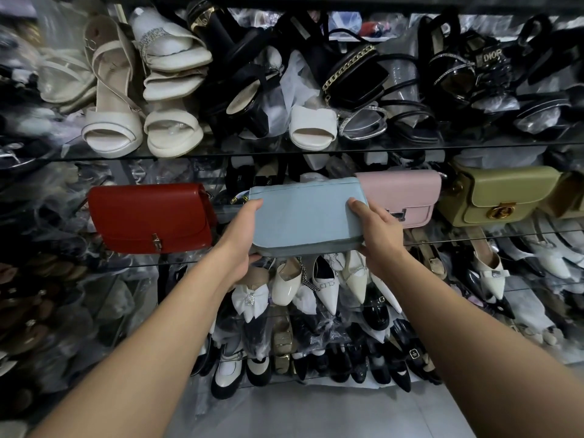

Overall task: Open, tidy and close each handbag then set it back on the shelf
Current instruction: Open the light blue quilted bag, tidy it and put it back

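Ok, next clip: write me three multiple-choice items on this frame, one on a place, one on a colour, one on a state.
1. Where is the held bag?
A. between the red bag and the pink bag
B. left of the red bag
C. right of the pink bag

2. What colour is the held bag?
A. black
B. white
C. light blue

3. How many hands grip the held bag?
A. one
B. both
C. none

Key:
1 A: the red bag is to its left and the pink bag is partly behind its right end.
2 C: its whole visible face is pale blue.
3 B: the left hand and the right hand each clasp one end, thumb on the front.
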